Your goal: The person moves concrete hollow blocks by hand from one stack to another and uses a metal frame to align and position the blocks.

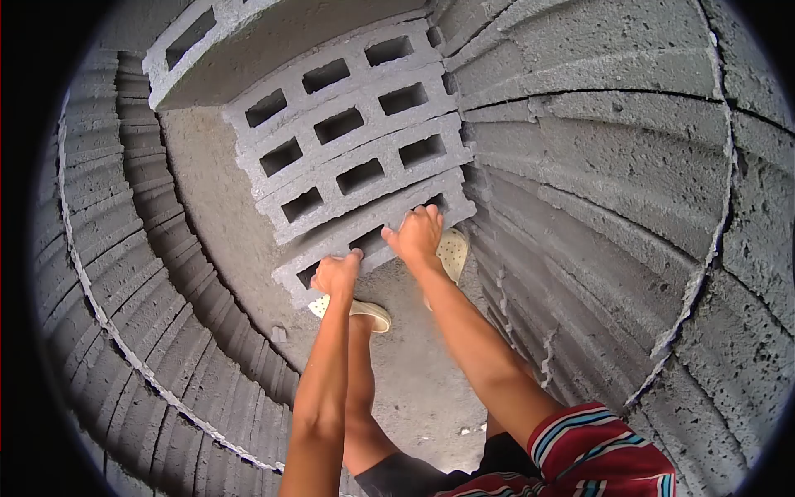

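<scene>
A grey hollow concrete block stands nearest me, its rectangular holes facing up. My left hand grips its near wall by the left hole, fingers curled over the edge. Farther right, my right hand is closed on the same block, between the middle and right holes. The fingertips inside the holes are partly hidden. Just beyond, a second hollow block stands in a row with several alike, a narrow gap separating it from the held one.
Stacked blocks form a tall wall close on my right and a lower stack on my left. Another block sits higher at the far end. My cream clogs stand on the concrete floor beside the held block.
</scene>
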{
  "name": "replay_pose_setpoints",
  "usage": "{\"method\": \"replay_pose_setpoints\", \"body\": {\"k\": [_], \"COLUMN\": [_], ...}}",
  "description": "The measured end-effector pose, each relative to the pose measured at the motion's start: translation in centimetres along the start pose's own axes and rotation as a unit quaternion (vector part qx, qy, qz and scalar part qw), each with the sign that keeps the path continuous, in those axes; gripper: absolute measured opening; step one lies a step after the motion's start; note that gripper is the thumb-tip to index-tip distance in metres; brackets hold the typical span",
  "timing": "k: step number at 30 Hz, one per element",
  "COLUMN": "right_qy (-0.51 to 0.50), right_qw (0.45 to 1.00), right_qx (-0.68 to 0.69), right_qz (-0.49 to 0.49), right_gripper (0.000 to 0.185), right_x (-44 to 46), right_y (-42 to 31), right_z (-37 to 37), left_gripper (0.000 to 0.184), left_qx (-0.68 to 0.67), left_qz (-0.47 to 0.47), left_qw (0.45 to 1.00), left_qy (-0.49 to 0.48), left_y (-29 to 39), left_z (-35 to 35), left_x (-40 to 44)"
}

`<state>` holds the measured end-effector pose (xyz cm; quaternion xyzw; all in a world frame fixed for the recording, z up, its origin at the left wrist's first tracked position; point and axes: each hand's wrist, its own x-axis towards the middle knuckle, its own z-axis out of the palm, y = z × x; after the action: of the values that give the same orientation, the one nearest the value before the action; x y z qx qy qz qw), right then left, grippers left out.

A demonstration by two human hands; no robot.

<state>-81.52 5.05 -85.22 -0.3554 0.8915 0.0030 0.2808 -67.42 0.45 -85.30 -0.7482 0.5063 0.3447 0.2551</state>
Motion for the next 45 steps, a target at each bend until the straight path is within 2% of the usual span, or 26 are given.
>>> {"method": "replay_pose_setpoints", "body": {"k": [5,9,10,16,19,22,25,26,27,28,29,30,31,32,33,34,35,36,37,38,41,43,44,45], "right_qy": [0.049,0.050,0.021,0.083,0.101,0.182,0.145,0.110,0.071,0.027,0.006,-0.047,-0.041,-0.028,-0.011,-0.095,-0.135,0.032,0.064,0.029,-0.027,-0.118,-0.076,-0.064], "right_qw": [0.999,0.998,0.999,0.996,0.994,0.980,0.987,0.993,0.996,0.998,0.998,0.997,0.996,0.996,0.993,0.981,0.963,0.959,0.893,0.826,0.848,0.906,0.925,0.926], "right_qx": [0.002,0.011,0.012,0.013,0.045,0.020,0.035,0.032,0.031,0.030,-0.023,-0.056,-0.080,-0.069,-0.002,0.140,0.231,0.269,0.406,0.498,0.380,0.362,0.301,0.274], "right_qz": [0.015,0.024,0.033,-0.011,-0.023,-0.071,-0.050,-0.032,-0.039,-0.053,-0.052,-0.025,0.005,0.055,0.117,0.097,0.010,-0.083,-0.183,-0.263,-0.368,-0.185,-0.220,-0.253], "right_gripper": [0.035,0.037,0.037,0.036,0.034,0.035,0.037,0.043,0.049,0.054,0.065,0.077,0.072,0.065,0.066,0.064,0.055,0.047,0.043,0.044,0.054,0.057,0.058,0.058], "right_x": [1.2,2.3,2.6,2.7,2.6,2.7,2.7,2.7,3.0,3.1,2.6,2.3,1.4,-0.1,-2.0,-3.4,-5.7,-9.9,-13.3,-15.8,-15.6,-15.7,-13.9,-14.8], "right_y": [1.0,1.5,1.5,1.9,2.3,2.7,3.0,2.7,3.2,3.6,3.4,3.4,3.2,2.5,1.2,0.5,-1.3,-3.7,-5.8,-7.5,-10.0,-13.0,-13.9,-16.6], "right_z": [-1.3,-0.2,-0.2,1.1,1.5,2.5,2.8,2.2,1.8,1.1,-0.4,-2.0,-3.2,-4.4,-5.5,-7.1,-9.9,-11.1,-12.4,-12.4,-14.0,-20.8,-21.4,-25.9], "left_gripper": [0.046,0.043,0.043,0.044,0.045,0.045,0.047,0.056,0.074,0.092,0.102,0.105,0.102,0.091,0.080,0.075,0.074,0.074,0.075,0.076,0.079,0.077,0.076,0.073], "left_qx": [-0.019,-0.032,-0.033,-0.014,-0.040,-0.056,-0.056,-0.054,-0.004,0.032,0.056,0.043,0.015,-0.032,-0.151,-0.254,-0.331,-0.468,-0.592,-0.643,-0.751,-0.664,-0.601,-0.513], "left_qz": [0.040,0.056,0.051,0.053,0.052,0.064,0.068,0.068,0.067,0.085,0.119,0.180,0.221,0.218,0.191,0.124,0.074,0.008,-0.051,-0.008,0.115,0.235,0.291,0.368], "left_qw": [0.999,0.998,0.998,0.998,0.998,0.996,0.995,0.996,0.993,0.988,0.981,0.979,0.974,0.969,0.961,0.944,0.929,0.870,0.787,0.741,0.575,0.694,0.742,0.775], "left_qy": [-0.002,-0.002,0.008,0.035,-0.005,0.020,0.038,-0.010,-0.102,-0.124,-0.141,-0.082,-0.055,-0.115,-0.128,-0.171,-0.151,-0.152,-0.164,-0.195,-0.303,-0.152,-0.058,0.044], "left_y": [2.6,3.1,3.2,3.3,3.4,3.3,3.1,3.1,3.4,3.0,2.4,1.0,-0.4,-1.6,-2.7,-3.7,-4.8,-4.9,-4.5,-3.6,-1.8,-2.2,-2.7,-3.6], "left_z": [-0.3,1.0,1.3,1.9,1.2,1.7,1.9,0.9,-0.8,-2.2,-3.8,-3.5,-4.2,-4.9,-6.6,-7.9,-6.1,-6.5,-8.0,-11.1,-21.0,-29.4,-33.8,-38.1], "left_x": [0.2,1.4,1.6,1.7,1.3,1.4,1.1,1.0,1.1,0.3,-0.9,-1.9,-3.7,-4.8,-7.6,-9.8,-9.8,-12.1,-14.5,-16.4,-25.2,-31.6,-34.9,-38.9]}}
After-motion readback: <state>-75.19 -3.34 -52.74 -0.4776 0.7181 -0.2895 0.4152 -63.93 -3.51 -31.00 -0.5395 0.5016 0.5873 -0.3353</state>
